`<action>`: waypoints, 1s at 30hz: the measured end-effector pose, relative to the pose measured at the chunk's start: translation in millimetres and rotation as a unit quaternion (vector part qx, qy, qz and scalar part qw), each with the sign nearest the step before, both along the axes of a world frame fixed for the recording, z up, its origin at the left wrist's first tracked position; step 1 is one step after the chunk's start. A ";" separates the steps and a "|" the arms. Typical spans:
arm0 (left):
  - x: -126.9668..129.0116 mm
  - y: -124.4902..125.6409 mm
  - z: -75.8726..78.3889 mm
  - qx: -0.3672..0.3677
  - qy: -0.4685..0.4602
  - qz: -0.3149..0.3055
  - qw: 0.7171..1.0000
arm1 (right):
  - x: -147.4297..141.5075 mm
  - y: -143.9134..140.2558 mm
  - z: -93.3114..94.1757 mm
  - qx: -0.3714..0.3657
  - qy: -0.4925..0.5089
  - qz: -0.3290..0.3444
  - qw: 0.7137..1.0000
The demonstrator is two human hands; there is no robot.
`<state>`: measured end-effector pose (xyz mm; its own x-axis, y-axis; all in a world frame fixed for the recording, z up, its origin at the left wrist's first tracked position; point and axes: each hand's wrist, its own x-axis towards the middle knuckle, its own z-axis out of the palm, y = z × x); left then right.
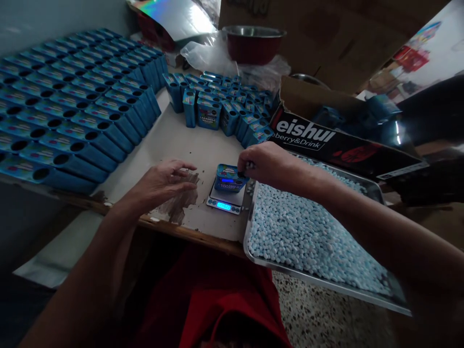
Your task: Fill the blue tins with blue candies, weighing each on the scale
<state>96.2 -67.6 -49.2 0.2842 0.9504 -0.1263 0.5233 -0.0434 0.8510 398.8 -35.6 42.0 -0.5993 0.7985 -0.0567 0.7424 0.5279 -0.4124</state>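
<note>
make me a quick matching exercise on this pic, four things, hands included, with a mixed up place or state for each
1. left hand
2. right hand
3. small scale
4. metal tray

A. beneath a blue container
B. spread open, holding nothing
C. holding many small pale pieces
D. curled, at the container's upper edge

Pairs: 1-B, 2-D, 3-A, 4-C

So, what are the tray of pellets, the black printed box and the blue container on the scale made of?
The tray: likely bare metal, silvery, judging by its reflective rim. The box: seemingly cardboard, printed black outside, plain brown inside. The blue container: printed, with a slight gloss; tin, plastic or coated card, I can't tell which.
</note>
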 end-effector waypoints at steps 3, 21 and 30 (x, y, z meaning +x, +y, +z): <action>-3.6 2.9 -4.6 0.007 -0.007 -0.005 1.000 | -1.5 0.4 -1.6 0.025 -0.047 0.031 0.998; -17.5 6.0 10.0 0.012 0.040 -0.027 0.999 | 61.1 -20.5 -25.5 0.133 -0.023 -0.175 0.975; 21.8 2.0 17.5 0.005 0.015 -0.039 0.999 | 98.9 -88.6 -101.2 0.029 -0.146 -0.037 0.988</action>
